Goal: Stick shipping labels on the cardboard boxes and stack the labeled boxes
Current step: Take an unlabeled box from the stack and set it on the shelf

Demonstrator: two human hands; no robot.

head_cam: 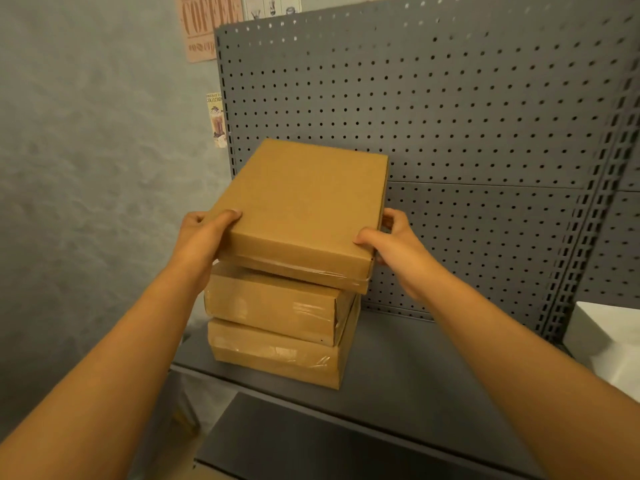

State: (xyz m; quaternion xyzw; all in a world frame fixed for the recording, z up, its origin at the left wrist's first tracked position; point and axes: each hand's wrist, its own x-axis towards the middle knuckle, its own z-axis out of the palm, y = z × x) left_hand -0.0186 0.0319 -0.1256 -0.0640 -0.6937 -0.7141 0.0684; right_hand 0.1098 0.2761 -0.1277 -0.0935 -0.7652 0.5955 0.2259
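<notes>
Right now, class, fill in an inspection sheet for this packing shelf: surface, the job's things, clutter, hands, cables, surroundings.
Surface: grey metal shelf, with a lower shelf below it.
Job's things: three cardboard boxes; top box sits askew over the middle box and bottom box. Clear tape shows on the box edges. No shipping label shows on any visible face.
Clutter: white object at the right edge, too cropped to identify.
Hands: left hand and right hand grip the top box's near corners.
Cables: nothing seen.
Surroundings: grey pegboard behind; coffee poster on the wall.
</notes>
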